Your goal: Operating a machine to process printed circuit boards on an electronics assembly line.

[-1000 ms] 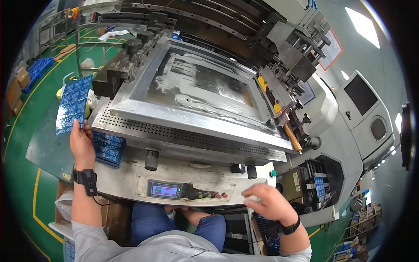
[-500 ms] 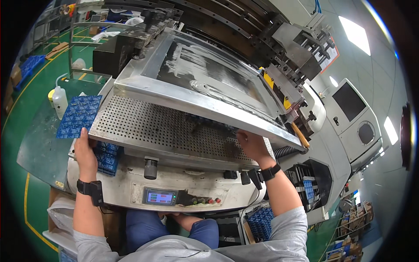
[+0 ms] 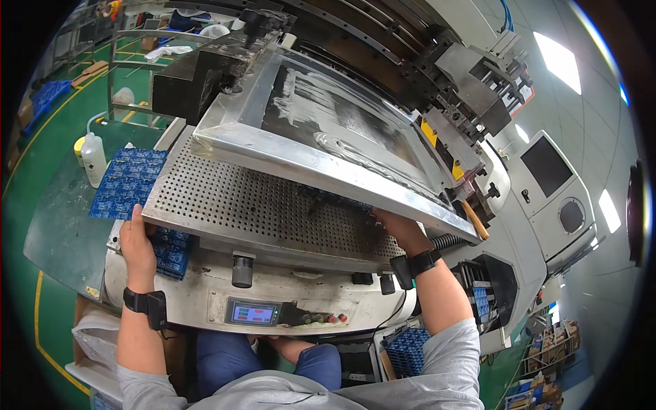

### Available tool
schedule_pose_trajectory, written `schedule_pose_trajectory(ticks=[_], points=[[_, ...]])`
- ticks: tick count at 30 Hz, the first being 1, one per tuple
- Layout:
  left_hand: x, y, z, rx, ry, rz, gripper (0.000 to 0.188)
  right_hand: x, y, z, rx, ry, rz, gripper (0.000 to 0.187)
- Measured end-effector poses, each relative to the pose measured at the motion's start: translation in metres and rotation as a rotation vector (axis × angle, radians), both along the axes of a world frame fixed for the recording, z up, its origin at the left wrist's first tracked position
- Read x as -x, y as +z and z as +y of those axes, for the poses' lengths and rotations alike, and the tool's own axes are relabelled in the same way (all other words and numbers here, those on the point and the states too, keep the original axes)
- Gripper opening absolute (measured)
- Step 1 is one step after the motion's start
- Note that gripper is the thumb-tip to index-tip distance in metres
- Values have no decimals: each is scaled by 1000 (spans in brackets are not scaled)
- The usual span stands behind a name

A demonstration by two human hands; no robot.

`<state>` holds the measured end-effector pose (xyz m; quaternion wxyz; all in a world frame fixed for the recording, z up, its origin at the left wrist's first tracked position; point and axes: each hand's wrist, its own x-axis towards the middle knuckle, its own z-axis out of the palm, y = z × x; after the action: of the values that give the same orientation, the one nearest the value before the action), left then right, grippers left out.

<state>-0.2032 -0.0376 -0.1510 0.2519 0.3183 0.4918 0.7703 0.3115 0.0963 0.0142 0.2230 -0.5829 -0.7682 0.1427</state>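
A blue circuit board panel (image 3: 128, 179) is pinched at its near edge by my left hand (image 3: 139, 247), thumb upright, beside the left end of the perforated metal table (image 3: 205, 188). My right hand (image 3: 400, 231) reaches under the raised metal-framed printing screen (image 3: 301, 156). Its fingertips are at the right end of another blue circuit board (image 3: 338, 198) lying on the table; the frame's shadow hides whether they grip it. Grey paste is smeared over the screen. More blue boards (image 3: 171, 254) are stacked below the table's left corner, next to my left hand.
A white squeeze bottle (image 3: 94, 160) stands on the green side table (image 3: 51, 222). The machine's front carries a small display (image 3: 253, 312) and buttons. A wooden-handled tool (image 3: 475, 220) rests at the screen's right corner. At lower right are blue boards (image 3: 408, 352).
My right hand has pushed farther under the screen, its fingers reaching the board there. My left hand and its panel have hardly moved. The view has shifted slightly.
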Motion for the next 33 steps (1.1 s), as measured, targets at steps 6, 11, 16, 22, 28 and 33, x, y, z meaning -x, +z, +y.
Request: schedule_pose_trajectory(ticks=[6, 11, 16, 22, 28, 33], points=[[1, -2, 0, -7, -33, -8, 38, -19, 18, -17, -77, 25, 96, 16], [9, -18, 4, -22, -71, 14, 36, -65, 37, -62, 168, -379, 586, 15], [21, -34, 10, -46, -76, 54, 36, -138, 42, -127, 216, -434, 702, 13], [15, -20, 11, -133, -66, -64, 36, -223, 18, -159, 274, -576, 986, 20], [21, 20, -16, -76, -27, -205, 37, -275, -4, -121, 311, -574, 1118, 24], [27, 53, -57, -47, 92, -165, 38, -270, -3, -95, 260, -640, 1056, 20]])
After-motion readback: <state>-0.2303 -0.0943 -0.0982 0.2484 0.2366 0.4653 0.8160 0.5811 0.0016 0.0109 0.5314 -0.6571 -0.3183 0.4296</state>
